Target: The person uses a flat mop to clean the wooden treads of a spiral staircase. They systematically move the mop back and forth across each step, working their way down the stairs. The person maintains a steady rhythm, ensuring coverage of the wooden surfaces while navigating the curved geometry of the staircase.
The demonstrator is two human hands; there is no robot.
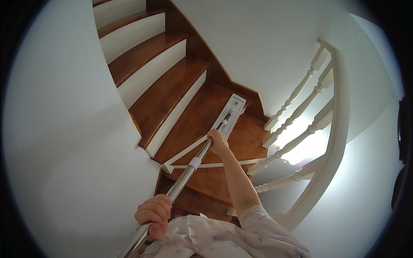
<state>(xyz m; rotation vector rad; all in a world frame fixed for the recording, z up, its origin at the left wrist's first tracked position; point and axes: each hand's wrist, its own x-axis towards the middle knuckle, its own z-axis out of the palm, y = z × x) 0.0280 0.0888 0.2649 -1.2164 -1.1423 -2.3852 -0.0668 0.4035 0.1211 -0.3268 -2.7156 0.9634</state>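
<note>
A flat mop with a silver metal handle (182,181) slants across the view from bottom left to upper right. Around the handle's upper part, near my body, my left hand (153,215) is closed with its knuckles up. My right hand (218,142) grips the pole lower down, close to the mop's white rectangular head (235,104). That head lies along the front edge of a brown wooden stair tread (196,113), its far end near the dark wooden skirting. A pale collar (195,163) rings the pole between my hands. The mop pad's underside is hidden.
Curved wooden steps with white risers (138,54) climb to the upper left. At right stands a white banister (340,106) with turned balusters (301,113); bright light shines behind them. A white wall (74,145) borders the left. Lower treads (209,182) fan out before my body.
</note>
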